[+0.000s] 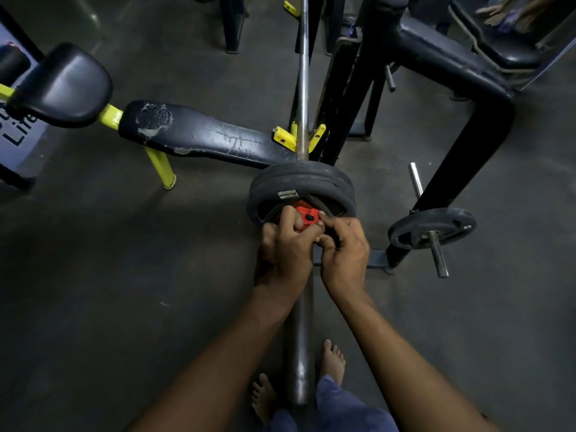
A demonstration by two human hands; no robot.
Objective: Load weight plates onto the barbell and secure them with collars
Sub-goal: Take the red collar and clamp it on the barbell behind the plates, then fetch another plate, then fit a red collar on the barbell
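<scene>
Both hands, left hand [282, 244] and right hand [344, 251], clamp their fingers [299, 220] on the red collar [307, 217], hiding most of it. It sits on the barbell [302, 98] against the plates [300, 185]. A worn bench [199, 135] lies left of the barbell, a rack [442, 173] with a spare plate [431, 227] right.

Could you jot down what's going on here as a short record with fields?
place: gym floor
barbell: rests on the yellow rack hooks
weight plates: on the near sleeve
collar: red, against the plates
left hand: gripping the collar
right hand: gripping the collar
spare plate: on a storage peg, right
bench: worn, left
</scene>
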